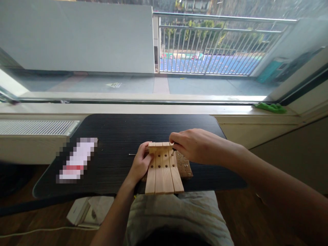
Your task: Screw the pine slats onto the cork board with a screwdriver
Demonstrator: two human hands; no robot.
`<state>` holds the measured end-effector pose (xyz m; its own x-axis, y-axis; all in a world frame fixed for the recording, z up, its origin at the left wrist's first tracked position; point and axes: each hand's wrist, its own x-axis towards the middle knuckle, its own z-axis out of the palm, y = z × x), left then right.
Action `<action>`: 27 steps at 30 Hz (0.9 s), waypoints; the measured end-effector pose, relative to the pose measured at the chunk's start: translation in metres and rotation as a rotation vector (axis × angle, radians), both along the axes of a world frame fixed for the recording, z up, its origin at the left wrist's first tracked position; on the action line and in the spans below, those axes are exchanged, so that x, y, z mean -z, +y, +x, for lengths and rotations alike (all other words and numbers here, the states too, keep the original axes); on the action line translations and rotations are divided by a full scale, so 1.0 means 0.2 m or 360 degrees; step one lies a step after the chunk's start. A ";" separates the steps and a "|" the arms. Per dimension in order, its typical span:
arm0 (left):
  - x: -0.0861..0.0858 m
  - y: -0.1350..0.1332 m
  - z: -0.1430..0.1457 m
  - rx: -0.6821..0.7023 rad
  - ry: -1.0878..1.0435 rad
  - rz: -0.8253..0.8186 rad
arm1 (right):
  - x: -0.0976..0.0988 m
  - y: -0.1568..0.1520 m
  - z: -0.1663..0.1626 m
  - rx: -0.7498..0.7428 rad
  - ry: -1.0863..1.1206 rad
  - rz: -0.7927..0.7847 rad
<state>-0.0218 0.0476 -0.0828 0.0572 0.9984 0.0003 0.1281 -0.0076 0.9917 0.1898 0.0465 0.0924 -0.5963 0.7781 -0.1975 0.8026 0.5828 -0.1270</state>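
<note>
A small pale wooden piece point(164, 177) of several side-by-side slats, with two rows of round holes, lies at the table's near edge, its lower end jutting over my lap. My left hand point(140, 164) grips its left side, thumb on top. In my right hand point(191, 143) is a screwdriver point(174, 149) with a dark handle, mostly hidden by my fingers; its thin metal shaft points down at the upper right hole. Beneath the slats lies a brown, pitted board point(186, 165). A thin metal rod point(132, 154) shows left of my left hand, its other end hidden.
The black table point(115, 136) has rounded corners. A blurred white and red sheet point(78, 159) lies at its left. Below stands an open white box point(91, 210) beside a cable point(46, 231). Behind are a radiator point(38, 128), the windowsill point(153, 109) and a green cloth point(270, 108).
</note>
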 end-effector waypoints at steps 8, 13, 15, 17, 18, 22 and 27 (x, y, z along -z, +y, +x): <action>0.00 -0.01 0.00 0.0005 -0.0010 -0.0024 | -0.01 0.00 -0.01 0.0062 -0.0050 0.0030; 0.00 0.00 0.00 -0.0005 0.0004 0.0001 | -0.01 0.00 -0.01 0.0064 -0.0059 0.0045; 0.00 0.00 0.00 -0.0019 0.0029 0.0032 | -0.01 0.00 -0.01 0.0069 -0.0070 0.0047; 0.00 0.00 0.00 -0.0024 0.0050 0.0056 | -0.01 0.01 -0.01 0.0076 -0.0088 0.0053; 0.00 0.00 0.00 -0.0021 0.0053 0.0063 | -0.01 0.01 -0.01 0.0081 -0.0099 0.0059; 0.00 0.00 0.00 -0.0028 0.0061 0.0081 | -0.01 0.01 -0.02 0.0083 -0.0130 0.0100; 0.00 -0.01 0.01 -0.0040 0.0063 0.0072 | -0.01 0.01 -0.02 0.0074 -0.0145 0.0105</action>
